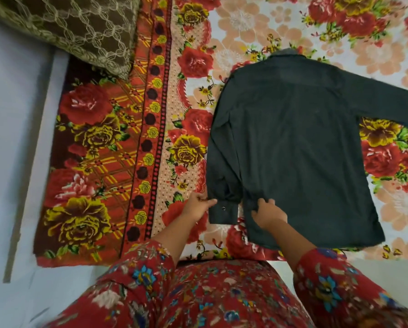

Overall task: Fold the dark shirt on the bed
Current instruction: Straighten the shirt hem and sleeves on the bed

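The dark shirt (pixel 297 147) lies back-up on the floral bedsheet (pixel 151 129), collar at the far end. Its left sleeve is folded down along the left side, with the buttoned cuff (pixel 223 211) near the hem. The right sleeve (pixel 387 100) stretches out flat to the right, past the frame edge. My left hand (pixel 198 207) pinches the left edge of the cuff. My right hand (pixel 266 213) grips the shirt's cloth just right of the cuff, near the hem.
A brown pillow with a lace net cover (pixel 75 29) lies at the bed's far left corner. The bed's near edge (pixel 136 259) runs just in front of my body; pale floor (pixel 11 162) lies to the left.
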